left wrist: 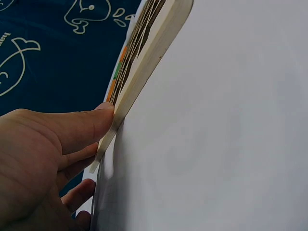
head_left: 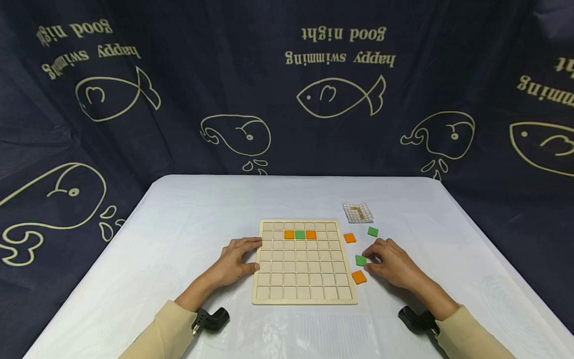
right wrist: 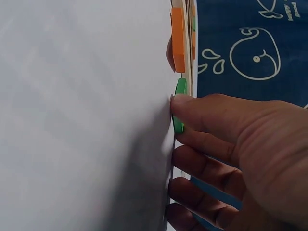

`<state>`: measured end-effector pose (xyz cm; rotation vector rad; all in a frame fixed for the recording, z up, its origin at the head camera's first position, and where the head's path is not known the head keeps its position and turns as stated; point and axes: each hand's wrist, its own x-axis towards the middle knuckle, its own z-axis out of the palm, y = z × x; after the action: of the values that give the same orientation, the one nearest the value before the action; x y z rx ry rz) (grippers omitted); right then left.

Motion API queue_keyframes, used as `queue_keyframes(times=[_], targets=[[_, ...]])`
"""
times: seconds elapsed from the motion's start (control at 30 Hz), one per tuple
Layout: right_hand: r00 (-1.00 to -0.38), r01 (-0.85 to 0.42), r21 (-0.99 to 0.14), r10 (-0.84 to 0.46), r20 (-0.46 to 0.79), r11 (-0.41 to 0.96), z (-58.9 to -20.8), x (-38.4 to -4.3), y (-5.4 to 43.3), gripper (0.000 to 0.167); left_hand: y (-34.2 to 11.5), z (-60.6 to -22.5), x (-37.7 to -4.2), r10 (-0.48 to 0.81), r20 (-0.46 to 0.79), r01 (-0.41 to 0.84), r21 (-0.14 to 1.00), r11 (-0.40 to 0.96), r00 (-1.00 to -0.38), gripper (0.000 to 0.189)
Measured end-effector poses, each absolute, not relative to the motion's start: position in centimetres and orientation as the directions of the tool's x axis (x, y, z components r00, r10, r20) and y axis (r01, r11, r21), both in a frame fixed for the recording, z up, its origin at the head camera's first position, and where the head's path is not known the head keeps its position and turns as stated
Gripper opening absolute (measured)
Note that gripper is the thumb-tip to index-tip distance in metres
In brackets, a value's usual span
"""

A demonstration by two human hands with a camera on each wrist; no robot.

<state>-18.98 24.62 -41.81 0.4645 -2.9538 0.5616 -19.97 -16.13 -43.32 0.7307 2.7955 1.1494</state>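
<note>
A square wooden grid board (head_left: 309,279) lies on the table. In its second row from the far edge, a green tile (head_left: 300,235) sits between two orange tiles. My left hand (head_left: 234,262) rests at the board's left side, with relaxed fingers and thumb touching the edge. To the right of the board, my right hand (head_left: 392,264) pinches a square green tile (right wrist: 180,120) between thumb and index finger, low over the tabletop. An orange tile (head_left: 359,277) lies just nearer than that hand. Farther out are another orange tile (head_left: 350,238) and another green tile (head_left: 372,231).
A small printed pattern card (head_left: 357,213) showing a grid with coloured squares lies beyond the loose tiles. A white cloth covers the table (head_left: 202,214). Behind it hangs a dark curtain (head_left: 179,149) with fish and whale drawings.
</note>
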Motion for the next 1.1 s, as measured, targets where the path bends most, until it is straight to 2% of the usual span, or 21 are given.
queue_keyframes(times=[0.4,0.8,1.1], targets=[[-0.951,-0.307,-0.365,-0.268,0.156,0.879,-41.4,-18.9,24.3,0.02,-16.2,-43.4,-20.0,0.43,0.149,0.413,0.661,0.626,-0.89,0.055],[-0.909,-0.406,-0.378,-0.323,0.265,0.832,-40.2,-19.3,22.8,0.017,-16.1,-43.4,-20.0,0.434,0.154,0.419,0.661,0.623,-0.888,0.055],[-0.901,-0.427,-0.384,-0.351,0.253,0.819,-39.6,-20.2,20.9,0.02,-16.1,-43.4,-20.0,0.431,0.149,0.413,0.664,0.623,-0.89,0.055]])
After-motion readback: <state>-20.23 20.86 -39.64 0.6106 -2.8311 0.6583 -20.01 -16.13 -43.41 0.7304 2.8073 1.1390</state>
